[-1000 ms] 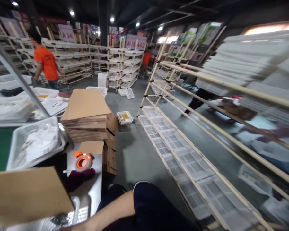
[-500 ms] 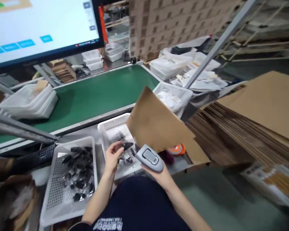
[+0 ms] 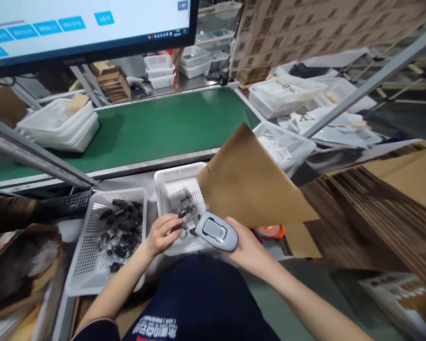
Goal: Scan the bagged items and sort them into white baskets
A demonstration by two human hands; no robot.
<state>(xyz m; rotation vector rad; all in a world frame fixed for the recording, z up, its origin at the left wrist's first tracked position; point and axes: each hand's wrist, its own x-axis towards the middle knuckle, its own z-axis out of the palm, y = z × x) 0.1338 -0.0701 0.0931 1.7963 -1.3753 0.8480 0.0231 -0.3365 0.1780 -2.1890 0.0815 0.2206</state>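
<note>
Left hand point(image 3: 162, 233): grip unclear; grey oval plastic device point(image 3: 216, 231), gripped by right hand point(image 3: 247, 247), could be jarred by brown cardboard sheet point(image 3: 252, 182) at one o'clock

We are finding a left basket point(image 3: 83, 265) and a middle basket point(image 3: 159, 189) standing side by side on the counter point(image 3: 137, 181), with packets point(image 3: 122, 229) lying in both. A keyboard point(image 3: 66, 204) is lying left of the left basket. A cardboard sheet point(image 3: 252, 189) is overlapping the middle basket's right side; a tape dispenser point(image 3: 276, 231) is showing past its near edge. Behind both baskets, a belt point(image 3: 170, 128) is running crosswise, stacked trays point(image 3: 66, 137) resting on its left part. We are noting a cardboard stack point(image 3: 369, 208) standing at right and a monitor point(image 3: 92, 49) occupying the upper left.
</note>
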